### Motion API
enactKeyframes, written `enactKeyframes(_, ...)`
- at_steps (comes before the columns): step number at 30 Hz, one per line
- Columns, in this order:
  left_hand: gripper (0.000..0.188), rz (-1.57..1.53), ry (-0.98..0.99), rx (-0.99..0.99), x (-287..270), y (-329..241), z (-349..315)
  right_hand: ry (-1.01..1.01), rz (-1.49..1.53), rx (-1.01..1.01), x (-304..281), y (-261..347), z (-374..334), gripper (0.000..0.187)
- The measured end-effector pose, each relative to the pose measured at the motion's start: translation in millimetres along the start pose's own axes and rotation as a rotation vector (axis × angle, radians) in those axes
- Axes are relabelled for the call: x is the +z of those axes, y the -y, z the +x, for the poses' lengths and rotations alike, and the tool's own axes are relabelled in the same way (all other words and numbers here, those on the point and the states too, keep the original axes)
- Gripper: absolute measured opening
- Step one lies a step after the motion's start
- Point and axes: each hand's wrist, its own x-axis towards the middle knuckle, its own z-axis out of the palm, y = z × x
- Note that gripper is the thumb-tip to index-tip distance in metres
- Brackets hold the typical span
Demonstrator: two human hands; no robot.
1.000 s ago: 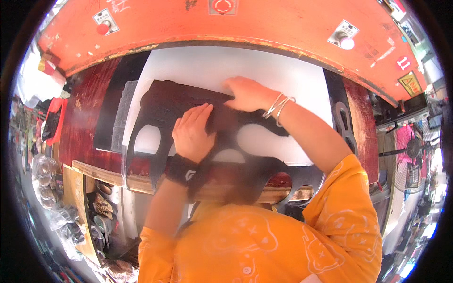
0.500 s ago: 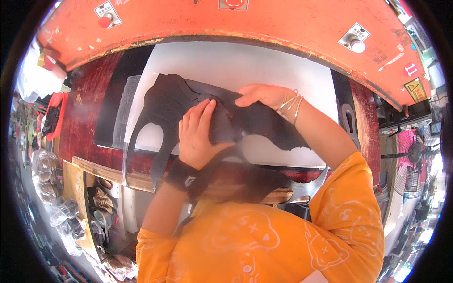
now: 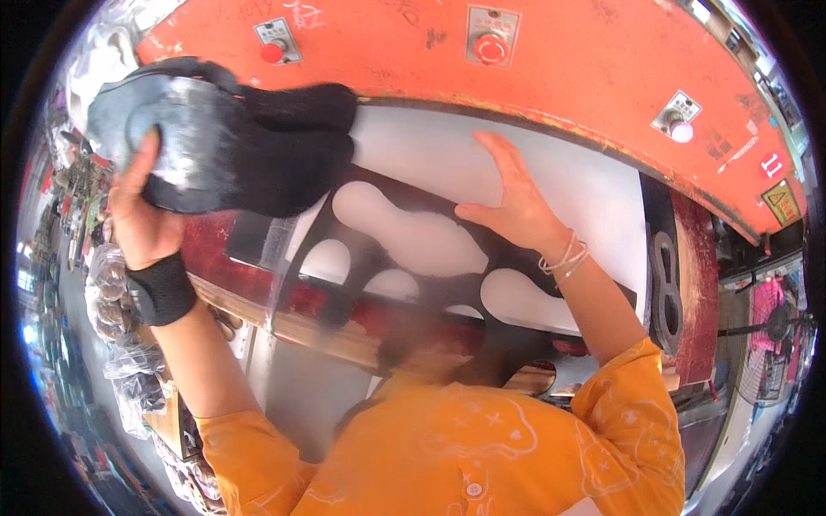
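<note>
Raised at the far left, my left hand (image 3: 144,211) grips a bundle of black sole-shaped pieces (image 3: 288,159), thumb lying over their shiny grey near end. The bundle is slightly blurred. My right hand (image 3: 516,206) is empty, its fingers and thumb spread above a black sheet (image 3: 509,256). Several sole-shaped holes run through that sheet, with the white board (image 3: 404,142) showing through the larger ones. The sheet's near part hangs over the table edge close to my body and looks hazy.
An orange machine beam (image 3: 396,52) with a red button (image 3: 490,48) and two smaller knobs spans the far side. A grey shoe-shaped outline (image 3: 667,297) lies on the right of the dark red table (image 3: 695,258). A caged fan (image 3: 777,329) stands farther right. Plastic-wrapped bundles (image 3: 129,378) sit at lower left.
My left hand has moved from the sheet to the far left, now holding the sole-shaped pieces. My right hand has let go of the sheet, which now lies lower with open holes showing.
</note>
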Motion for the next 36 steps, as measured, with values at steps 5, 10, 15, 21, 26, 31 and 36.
enactKeyframes(5,0.040,-0.284,0.351,-0.038,58.3,53.4,-46.4,0.169,0.429,-0.193,-30.6,40.1,21.9,0.083)
enactKeyframes(10,0.059,-0.166,0.290,-0.001,50.1,97.7,-62.3,0.179,0.294,-0.151,-56.0,51.4,6.1,0.031)
enactKeyframes(15,0.081,0.443,0.322,-0.013,21.4,137.6,-82.4,0.216,0.099,-0.144,-44.8,29.9,-23.3,0.036)
enactKeyframes(21,0.044,1.092,0.772,0.180,17.3,137.6,-76.6,0.231,0.153,0.026,0.0,18.1,-40.6,0.044)
enactKeyframes(26,0.027,1.049,0.987,0.184,55.3,128.2,-70.8,0.199,0.240,-0.041,0.1,14.9,-34.2,0.035)
enactKeyframes(31,0.021,1.240,1.069,0.168,69.0,127.5,-72.5,0.254,0.226,-0.067,6.1,34.6,-34.9,0.036)
enactKeyframes(36,0.029,1.348,1.099,0.262,64.1,127.7,-74.1,0.422,0.624,0.257,-4.7,27.4,-31.7,0.040)
